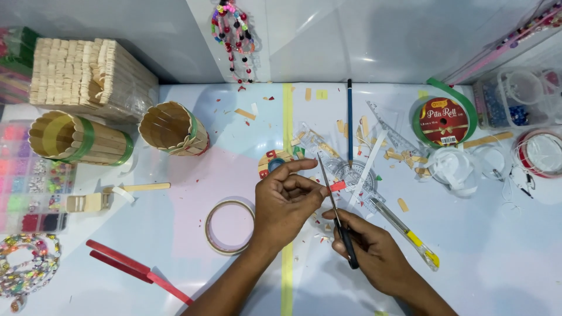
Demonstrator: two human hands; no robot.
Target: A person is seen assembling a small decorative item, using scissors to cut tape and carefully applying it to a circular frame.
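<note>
My right hand point(374, 251) grips the black handles of a pair of scissors point(331, 190), whose thin blades point up and away from me. My left hand point(287, 202) pinches a small red piece point(338, 186) right at the blades, fingers curled around it. Both hands hover over the middle of a white table point(468, 257), just above a yellow tape line point(287, 275). Small cut scraps lie scattered under and beyond the hands.
A tape roll point(229, 227) lies left of my left hand, red sticks point(137, 269) further left. Two stick-built cups point(172, 129) and a stick stack point(88, 73) stand at back left. A pencil point(349, 120), clear rulers point(374, 175), a pen point(407, 234) and a green ribbon roll point(443, 122) lie to the right.
</note>
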